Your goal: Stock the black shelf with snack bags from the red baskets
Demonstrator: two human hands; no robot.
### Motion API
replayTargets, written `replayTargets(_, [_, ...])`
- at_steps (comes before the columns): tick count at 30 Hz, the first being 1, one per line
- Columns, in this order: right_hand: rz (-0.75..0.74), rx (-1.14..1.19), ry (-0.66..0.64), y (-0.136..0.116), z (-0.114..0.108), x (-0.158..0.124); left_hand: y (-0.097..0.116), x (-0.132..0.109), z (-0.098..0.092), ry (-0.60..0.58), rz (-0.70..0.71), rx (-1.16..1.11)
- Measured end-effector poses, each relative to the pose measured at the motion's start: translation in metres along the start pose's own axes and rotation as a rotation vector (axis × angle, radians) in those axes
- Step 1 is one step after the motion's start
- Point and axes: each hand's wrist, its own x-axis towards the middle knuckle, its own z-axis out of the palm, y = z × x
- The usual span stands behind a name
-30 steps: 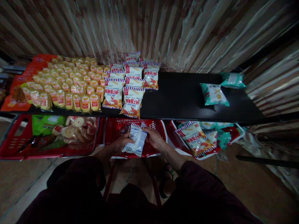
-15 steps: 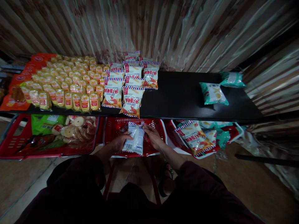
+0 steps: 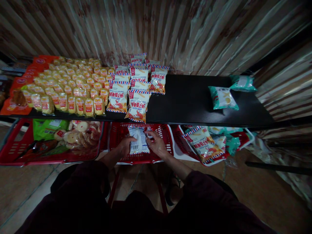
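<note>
A snack bag (image 3: pixel 138 140) with a striped border is held back side up, its white panel, seam and barcode showing, over the red middle basket (image 3: pixel 168 139). My left hand (image 3: pixel 125 146) grips the bag's left edge, thumb on top. At the right edge, my right hand (image 3: pixel 157 143) has its thumb and fingers bent around the side of the bag; some fingertips are hidden. Just above, on the black shelf (image 3: pixel 180 100), several matching snack bags (image 3: pixel 138 104) stand in rows with their printed fronts toward me.
Left of those bags are rows of small yellow packaged cakes (image 3: pixel 79 105) and orange packets (image 3: pixel 18 89). Two teal bags (image 3: pixel 223 97) lie at the shelf's right. A left basket (image 3: pixel 9 146) holds green packs and round biscuits; a right basket (image 3: pixel 209 162) holds more snack bags.
The held bag has moved slightly up and its top now leans left. My right hand has shifted from its top corner down along its right edge.
</note>
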Motion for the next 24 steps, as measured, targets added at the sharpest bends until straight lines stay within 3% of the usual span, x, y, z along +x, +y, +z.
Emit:
replayTargets(3, [-0.014, -0.055, -0.079, 0.0, 0.001, -0.002, -0.001, -0.001, 0.004, 0.016, 0.066, 0.008])
replayTargets(8, [0.125, -0.067, -0.248, -0.005, 0.0, -0.003, -0.001, -0.001, 0.004, 0.138, 0.086, 0.053])
replayTargets(14, [0.317, 0.161, -0.374, -0.026, -0.01, -0.001, 0.0, -0.003, 0.003, 0.139, 0.107, 0.063])
replayTargets(18, [0.435, 0.394, -0.384, -0.032, -0.011, -0.003, -0.001, -0.002, 0.0, 0.116, 0.139, 0.098])
replayTargets(24, [0.62, 0.739, -0.297, -0.018, 0.0, -0.007, -0.002, 0.0, -0.01, 0.027, 0.184, 0.238])
